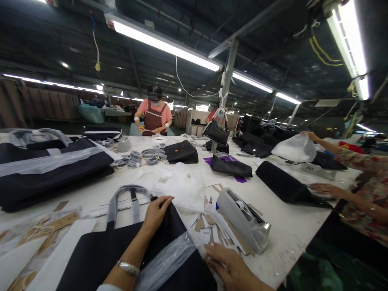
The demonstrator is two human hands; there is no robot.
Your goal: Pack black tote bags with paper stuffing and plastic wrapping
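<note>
A black tote bag (103,250) lies on the white table in front of me, its handles wrapped in clear film and a strip of clear plastic (166,262) across its body. My left hand (157,214), with a silver bracelet at the wrist, rests at the bag's upper edge near a handle end; its fingers are closed, and what they hold is hidden. To the right of the bag, my right hand (222,260) has curled fingers beside its edge and the paper strips (216,230); what is between them cannot be made out. A grey tape dispenser (242,218) stands just beyond.
Black bags (182,152) and wrapped handles (133,158) lie across the white table (281,226). A metal post (228,76) rises from it. One person (154,115) stands opposite; another person's hand (325,189) touches a black bag (281,184) at right. Packing pieces (45,230) lie left.
</note>
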